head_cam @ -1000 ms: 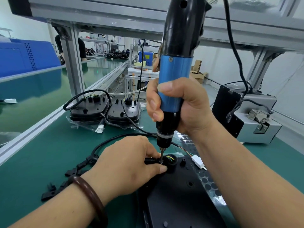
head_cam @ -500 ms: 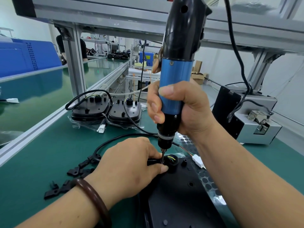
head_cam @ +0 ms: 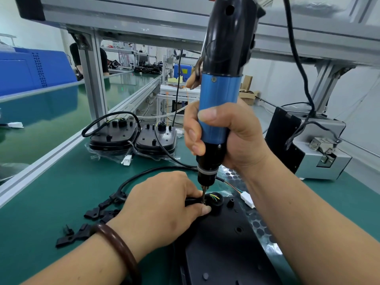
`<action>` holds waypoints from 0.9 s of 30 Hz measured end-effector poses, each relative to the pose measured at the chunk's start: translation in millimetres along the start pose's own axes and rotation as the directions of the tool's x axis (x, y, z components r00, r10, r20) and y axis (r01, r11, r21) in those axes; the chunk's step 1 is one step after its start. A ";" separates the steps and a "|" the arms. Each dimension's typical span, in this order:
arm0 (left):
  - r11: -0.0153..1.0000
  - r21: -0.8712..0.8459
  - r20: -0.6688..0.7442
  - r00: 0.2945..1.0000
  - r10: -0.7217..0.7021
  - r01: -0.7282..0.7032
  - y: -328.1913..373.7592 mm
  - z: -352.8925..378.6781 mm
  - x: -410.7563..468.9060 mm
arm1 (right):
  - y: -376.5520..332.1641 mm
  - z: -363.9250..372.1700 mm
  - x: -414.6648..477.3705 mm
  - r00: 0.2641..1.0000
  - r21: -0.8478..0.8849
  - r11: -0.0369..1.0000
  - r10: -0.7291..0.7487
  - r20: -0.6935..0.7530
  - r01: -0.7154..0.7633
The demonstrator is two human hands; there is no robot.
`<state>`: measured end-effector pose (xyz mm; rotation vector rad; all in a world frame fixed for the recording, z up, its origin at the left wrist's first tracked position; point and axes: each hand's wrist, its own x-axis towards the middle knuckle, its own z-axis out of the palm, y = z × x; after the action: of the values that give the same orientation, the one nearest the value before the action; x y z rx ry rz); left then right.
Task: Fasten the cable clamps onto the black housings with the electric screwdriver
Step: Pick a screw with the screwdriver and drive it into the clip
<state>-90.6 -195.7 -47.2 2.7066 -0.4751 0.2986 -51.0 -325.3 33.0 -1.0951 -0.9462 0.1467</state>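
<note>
Near table (head_cam: 51,192) front, atop black housing (head_cam: 226,239): pinching cable clamp (head_cam: 192,201) flat with left hand (head_cam: 162,206). Gripping electric screwdriver (head_cam: 220,108) in right hand (head_cam: 232,136), near-vertical, bit down on clamp beside left fingertips. Likely needs push straight down that axis.

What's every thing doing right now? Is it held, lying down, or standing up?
electric screwdriver, upright, bit down on the cable clamp.
right hand, grips the screwdriver's blue barrel.
left hand, pinches the cable clamp against the black housing.
cable clamp, held under the bit.
black housing, lying flat on the green mat.
spare clamps, loose on the mat.
back housings, lying flat, cables attached.
</note>
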 end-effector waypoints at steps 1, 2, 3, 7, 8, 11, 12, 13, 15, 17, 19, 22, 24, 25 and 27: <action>1.000 0.003 0.000 1.000 -0.001 0.001 0.0 0.1 0.0 | 0.3 -0.3 0.0 1.000 0.000 1.000 0.001 -0.003 -0.001; 1.000 0.005 0.001 1.000 -0.002 0.002 -0.1 0.0 -0.2 | 0.7 -0.5 0.2 1.000 -0.001 1.000 0.002 -0.007 -0.002; 1.000 0.006 0.001 1.000 -0.002 0.002 -0.2 0.0 -0.2 | 1.0 -0.6 0.3 1.000 -0.004 1.000 0.002 -0.011 -0.002; 1.000 0.008 0.001 1.000 -0.008 0.008 -0.3 0.3 0.4 | 0.8 -0.9 0.5 1.000 0.002 1.000 -0.004 -0.015 0.004; 1.000 0.008 0.004 1.000 -0.009 0.009 -0.2 0.3 0.5 | 0.4 -0.8 0.5 1.000 0.011 1.000 -0.004 -0.011 0.004; 1.000 0.012 0.007 1.000 -0.009 0.009 -0.2 0.9 0.5 | -0.7 -0.7 -0.3 1.000 -0.018 1.000 -0.017 -0.003 0.017; 1.000 0.012 0.004 1.000 -0.007 0.007 -0.4 0.9 0.4 | -1.0 -0.4 -0.6 1.000 -0.040 0.999 -0.022 -0.010 0.022; 1.000 0.015 0.000 1.000 -0.004 0.004 -0.5 0.9 0.2 | -1.0 -0.4 -1.0 0.999 -0.060 0.998 -0.028 -0.019 0.027; 1.000 0.024 -0.009 1.000 0.007 -0.006 -0.2 0.3 -1.4 | -1.2 -1.5 -2.0 0.998 -0.080 0.996 -0.031 -0.054 0.027; 1.000 0.022 -0.018 1.000 0.017 -0.017 -0.2 0.2 -2.6 | -3.5 -5.0 -2.5 0.992 -0.088 0.996 -0.037 -0.124 0.026; 1.000 -0.001 -0.028 0.999 0.018 -0.018 -1.4 0.7 -3.5 | -11.3 -11.7 -2.3 0.972 -0.077 0.996 -0.054 -0.231 0.037; 0.999 0.005 -0.048 0.998 0.035 -0.034 -3.1 1.9 -5.3 | -31.0 -32.3 -2.5 0.897 0.016 1.000 0.009 -0.441 -0.002; 0.999 0.021 -0.063 0.997 0.046 -0.045 -3.4 1.7 -6.3 | -42.1 -50.0 -6.8 0.807 0.047 0.996 0.086 -0.584 -0.072; 0.999 0.018 -0.069 0.997 0.046 -0.045 -3.1 1.4 -6.1 | -44.6 -59.0 -10.5 0.762 0.043 0.992 0.118 -0.637 -0.118; 0.999 0.002 -0.073 0.996 0.041 -0.041 -2.4 1.1 -4.8 | -44.6 -75.5 -19.9 0.682 0.025 0.976 0.171 -0.711 -0.218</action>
<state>-93.9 -192.6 -50.3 2.6787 -0.5098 0.4079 -24.2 -409.8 47.9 -1.1750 -0.1231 -0.1383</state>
